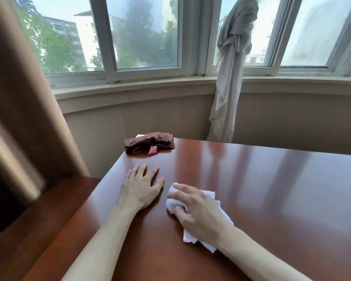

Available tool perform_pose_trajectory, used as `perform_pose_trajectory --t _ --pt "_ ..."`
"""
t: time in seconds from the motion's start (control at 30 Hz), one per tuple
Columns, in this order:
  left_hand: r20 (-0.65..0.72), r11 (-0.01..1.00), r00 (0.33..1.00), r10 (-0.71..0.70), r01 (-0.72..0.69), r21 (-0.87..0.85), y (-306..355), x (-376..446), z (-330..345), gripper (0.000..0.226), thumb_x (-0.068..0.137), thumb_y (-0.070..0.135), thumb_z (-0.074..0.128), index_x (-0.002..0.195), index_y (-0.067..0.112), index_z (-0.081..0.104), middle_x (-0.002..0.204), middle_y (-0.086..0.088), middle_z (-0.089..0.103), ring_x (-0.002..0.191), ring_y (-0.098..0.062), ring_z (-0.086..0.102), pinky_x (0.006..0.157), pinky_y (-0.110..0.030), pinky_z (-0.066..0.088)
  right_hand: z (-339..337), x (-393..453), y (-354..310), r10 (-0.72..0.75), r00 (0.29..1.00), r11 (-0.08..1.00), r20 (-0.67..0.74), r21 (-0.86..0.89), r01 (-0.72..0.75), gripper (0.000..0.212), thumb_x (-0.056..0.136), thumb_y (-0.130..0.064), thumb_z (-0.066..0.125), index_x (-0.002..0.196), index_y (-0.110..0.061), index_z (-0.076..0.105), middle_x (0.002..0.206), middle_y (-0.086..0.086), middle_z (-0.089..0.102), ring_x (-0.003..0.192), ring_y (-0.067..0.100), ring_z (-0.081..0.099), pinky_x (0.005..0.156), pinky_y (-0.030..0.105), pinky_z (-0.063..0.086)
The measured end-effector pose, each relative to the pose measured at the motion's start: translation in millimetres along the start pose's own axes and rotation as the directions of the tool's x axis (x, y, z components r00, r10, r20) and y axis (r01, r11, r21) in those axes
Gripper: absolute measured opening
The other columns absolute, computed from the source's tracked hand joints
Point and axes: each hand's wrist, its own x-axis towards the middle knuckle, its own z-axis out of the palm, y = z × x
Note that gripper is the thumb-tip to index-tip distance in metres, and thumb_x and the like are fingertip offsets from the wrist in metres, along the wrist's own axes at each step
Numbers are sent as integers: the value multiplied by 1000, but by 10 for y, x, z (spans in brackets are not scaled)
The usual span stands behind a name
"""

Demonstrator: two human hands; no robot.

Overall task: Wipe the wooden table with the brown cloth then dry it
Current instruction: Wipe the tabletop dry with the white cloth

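Right hand grip bunches soft white cloth | left hand spread flat, glossy wooden table

This looks like a room in a home, probably a flat on an upper floor. A curved bay window with white sliding frames looks out on treetops and apartment blocks, above a broad sill. A pale curtain hangs knotted at the window, and a polished wooden table stands beneath.

Crumpled brown cloth at table corner
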Motion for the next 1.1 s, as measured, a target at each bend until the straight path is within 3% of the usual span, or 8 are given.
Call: perform_pose_trajectory --t 0.2,0.37,0.5,0.6,0.7,0.83,0.97,1.1 --pt "-24 1000 1000 12 -12 -1 -35 -19 38 61 99 64 30 155 42 30 167 1 18 154 -22 11 126 -39 7 -440 556 713 172 975 983 -144 -43 -180 18 89 -17 54 88 -25 70 108 -13 66 103 11 58 76 19 35" --pt "-76 1000 997 14 -15 -17 -87 50 125 65 92 74 27 152 48 30 166 7 19 154 -17 8 125 -39 10 -609 1470 1565 371 887 904 -275 -110 -413 15 80 -27 44 72 -26 56 79 -5 64 83 25 58 62 33 40" --pt "-73 1000 997 8 -8 -6 -99 78 147 78 81 82 13 151 51 27 166 11 16 154 -14 4 125 -38 10 -590 1960 1894 460 845 858 -273 -109 -502 27 78 -34 36 80 -26 61 87 -4 67 88 31 59 78 40 51" --pt "-54 1000 999 3 -4 -11 -118 94 124 71 88 80 22 152 51 27 167 10 16 154 -15 6 125 -38 10 -534 1883 1823 422 865 876 -271 -126 -466 20 81 -32 39 80 -28 59 87 -4 65 91 30 60 75 37 46" --pt "-39 1000 999 -3 3 -15 -79 83 90 67 91 76 28 152 49 30 167 7 18 154 -17 9 124 -39 12 -470 1452 1495 336 908 922 -252 -111 -372 18 88 -25 46 79 -27 61 92 -13 62 97 16 56 76 29 34" --pt "-19 999 1000 -7 8 36 -18 88 41 63 95 70 31 152 44 36 164 0 27 152 -24 20 122 -41 17 -374 608 856 169 968 977 -186 -99 -190 24 88 -22 56 105 -26 71 114 -7 66 111 16 57 93 20 34" --pt "-76 984 990 122 -111 142 205 41 -63 59 93 53 31 133 22 62 146 -8 51 140 -28 40 122 -46 21 -349 -214 262 80 995 995 -65 -52 -83 41 87 -22 59 127 -27 67 141 -6 58 127 12 48 99 5 18" --pt "-71 990 987 143 -142 22 491 -38 -98 68 85 61 32 142 32 54 155 -5 42 145 -25 32 123 -43 20 -318 -402 307 84 996 996 -24 15 -83 44 81 -33 48 120 -35 69 141 -14 58 134 1 47 110 12 29"
